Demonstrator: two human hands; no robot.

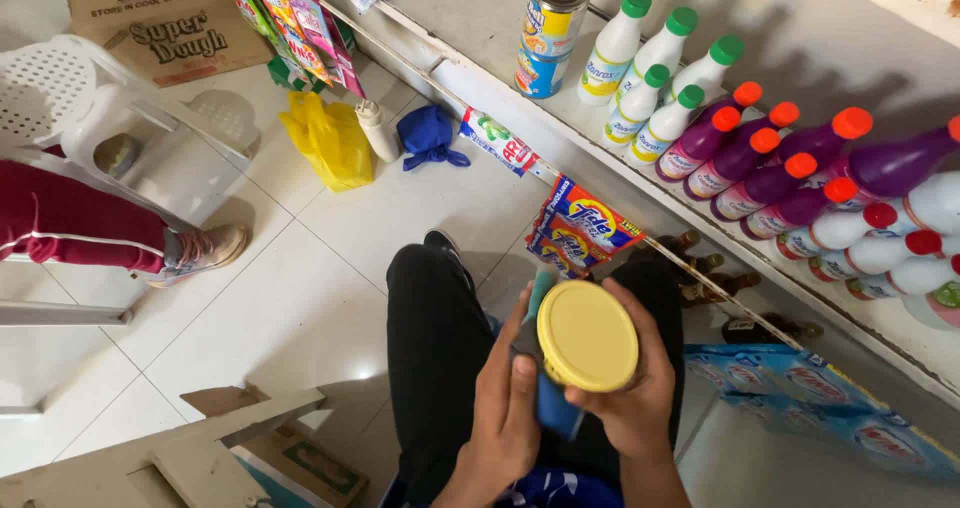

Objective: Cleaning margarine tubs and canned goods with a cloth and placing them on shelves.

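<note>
1. We see a round can with a yellow lid at lower centre of frame; lid is on, so contents cannot be told.
2. Right hand is closed around the can, fingers curled at its right side and under it, thumb at lower edge of lid.
3. Left hand is closed on a blue cloth; cloth is pressed to the left side of the can, a part shows below the lid, between both hands.
4. So the can sits in the right hand's grip, touching cloth and left hand, above our black-trousered leg.
5. Shelf runs from top centre to right edge. On it: two stacked tins, closed; beside them white bottles w/ green caps; further right purple bottles w/ orange caps; at right edge white bottles w/ red caps. All capped.
6. Sachet strips hang from shelf edge, just above the hands; more packets hang at upper left.
7. On the tiled floor, upper centre: yellow bag, small white bottle, blue bag.
8. Left edge: another person's leg in red trousers and a shoe, by a white plastic chair.
9. Cardboard box at top left, another box at bottom left. Nothing stands between hands and can.
</note>
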